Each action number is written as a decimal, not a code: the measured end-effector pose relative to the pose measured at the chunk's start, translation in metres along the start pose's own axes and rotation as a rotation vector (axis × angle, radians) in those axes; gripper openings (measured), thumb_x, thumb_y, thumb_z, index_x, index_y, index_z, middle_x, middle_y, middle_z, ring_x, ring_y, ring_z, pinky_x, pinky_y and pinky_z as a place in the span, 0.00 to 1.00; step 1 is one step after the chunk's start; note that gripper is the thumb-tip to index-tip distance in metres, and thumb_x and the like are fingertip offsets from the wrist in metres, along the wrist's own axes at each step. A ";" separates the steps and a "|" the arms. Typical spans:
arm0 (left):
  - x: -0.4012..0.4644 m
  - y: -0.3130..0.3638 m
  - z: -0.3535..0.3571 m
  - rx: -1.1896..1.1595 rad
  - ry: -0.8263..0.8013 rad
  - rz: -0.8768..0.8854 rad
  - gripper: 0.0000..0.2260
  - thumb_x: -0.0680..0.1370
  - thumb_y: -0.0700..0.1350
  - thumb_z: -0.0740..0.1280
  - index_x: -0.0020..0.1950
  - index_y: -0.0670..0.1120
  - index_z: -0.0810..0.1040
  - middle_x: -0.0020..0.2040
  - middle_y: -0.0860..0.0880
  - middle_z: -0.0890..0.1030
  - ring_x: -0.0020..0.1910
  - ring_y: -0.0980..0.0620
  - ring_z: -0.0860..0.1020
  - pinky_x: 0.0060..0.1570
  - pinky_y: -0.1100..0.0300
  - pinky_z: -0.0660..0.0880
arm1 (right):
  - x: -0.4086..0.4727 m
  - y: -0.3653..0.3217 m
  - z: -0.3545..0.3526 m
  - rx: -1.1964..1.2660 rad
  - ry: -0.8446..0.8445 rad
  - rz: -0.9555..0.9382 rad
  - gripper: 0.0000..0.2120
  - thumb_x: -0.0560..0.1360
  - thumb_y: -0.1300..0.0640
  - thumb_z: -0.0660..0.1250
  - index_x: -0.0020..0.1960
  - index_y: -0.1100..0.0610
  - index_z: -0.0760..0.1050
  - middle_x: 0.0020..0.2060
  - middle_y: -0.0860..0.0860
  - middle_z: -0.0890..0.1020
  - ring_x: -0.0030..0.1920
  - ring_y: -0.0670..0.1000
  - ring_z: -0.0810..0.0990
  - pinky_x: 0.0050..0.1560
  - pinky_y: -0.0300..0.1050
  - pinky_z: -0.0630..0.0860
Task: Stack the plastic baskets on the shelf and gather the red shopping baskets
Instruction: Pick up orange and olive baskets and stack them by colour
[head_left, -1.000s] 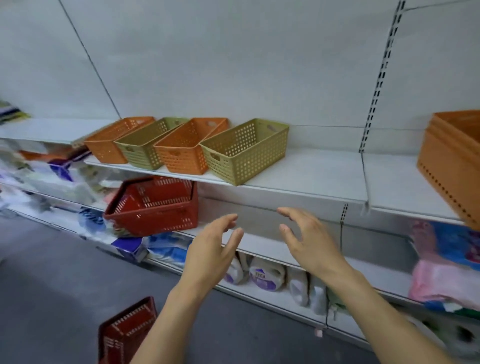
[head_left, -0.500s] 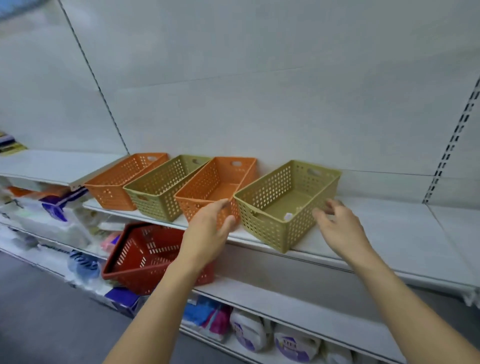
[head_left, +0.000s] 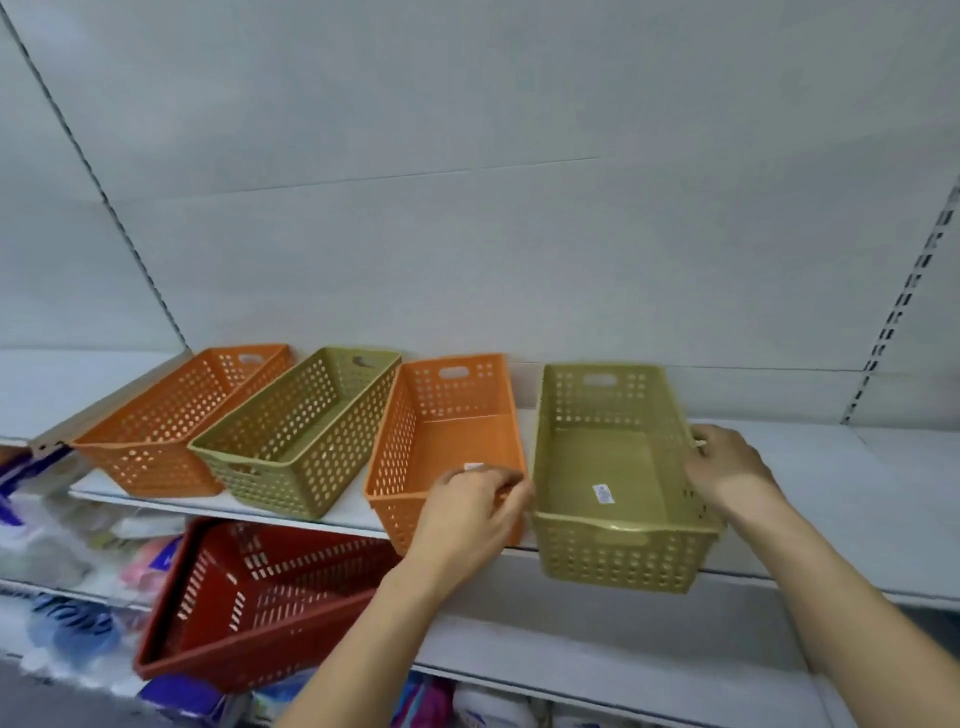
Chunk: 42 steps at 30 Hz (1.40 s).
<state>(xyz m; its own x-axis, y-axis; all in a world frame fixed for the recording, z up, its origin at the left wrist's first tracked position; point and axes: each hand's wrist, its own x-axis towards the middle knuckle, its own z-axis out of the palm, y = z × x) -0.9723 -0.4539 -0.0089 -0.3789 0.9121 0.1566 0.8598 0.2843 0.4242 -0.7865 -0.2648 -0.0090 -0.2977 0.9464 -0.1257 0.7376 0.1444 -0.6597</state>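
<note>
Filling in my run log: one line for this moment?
both hands on rightmost green basket | left hand | right hand | shelf

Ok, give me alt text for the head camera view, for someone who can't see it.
Two hands, left hand and right hand, grip the sides of an olive-green plastic basket at the right end of four baskets, alternating orange and green, on a white shelf. A red shopping basket sits tilted below.

Four perforated rectangular plastic baskets on white shelf (head_left: 831, 467): orange (head_left: 176, 421), olive-green (head_left: 301, 431), orange (head_left: 447, 441), olive-green (head_left: 618, 478) overhanging the edge; below, tilted red slotted plastic shopping basket (head_left: 260, 597)
</note>
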 end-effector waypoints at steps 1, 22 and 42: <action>-0.001 -0.005 -0.003 0.018 -0.019 -0.005 0.22 0.77 0.59 0.54 0.57 0.51 0.81 0.55 0.52 0.85 0.57 0.52 0.79 0.67 0.51 0.65 | -0.004 -0.002 -0.001 -0.006 -0.003 0.010 0.17 0.74 0.52 0.60 0.62 0.50 0.74 0.55 0.56 0.81 0.52 0.61 0.79 0.52 0.51 0.76; -0.020 -0.093 -0.040 -0.607 0.169 -0.318 0.18 0.76 0.37 0.60 0.63 0.50 0.77 0.54 0.51 0.84 0.53 0.50 0.82 0.57 0.48 0.78 | -0.081 0.018 0.008 0.057 0.318 -0.002 0.25 0.73 0.61 0.60 0.67 0.46 0.70 0.58 0.56 0.81 0.57 0.61 0.77 0.56 0.53 0.74; -0.069 0.155 0.035 -0.839 0.089 -0.065 0.20 0.76 0.34 0.59 0.60 0.56 0.75 0.52 0.54 0.82 0.48 0.56 0.80 0.48 0.51 0.79 | -0.214 0.188 -0.191 0.217 0.615 -0.041 0.24 0.75 0.68 0.59 0.69 0.53 0.70 0.52 0.47 0.79 0.52 0.49 0.79 0.56 0.52 0.77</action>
<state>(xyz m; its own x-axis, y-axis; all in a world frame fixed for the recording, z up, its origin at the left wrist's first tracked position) -0.8006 -0.4629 0.0149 -0.4747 0.8649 0.1633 0.3090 -0.0100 0.9510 -0.4682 -0.3854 0.0355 0.1257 0.9432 0.3075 0.5749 0.1833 -0.7974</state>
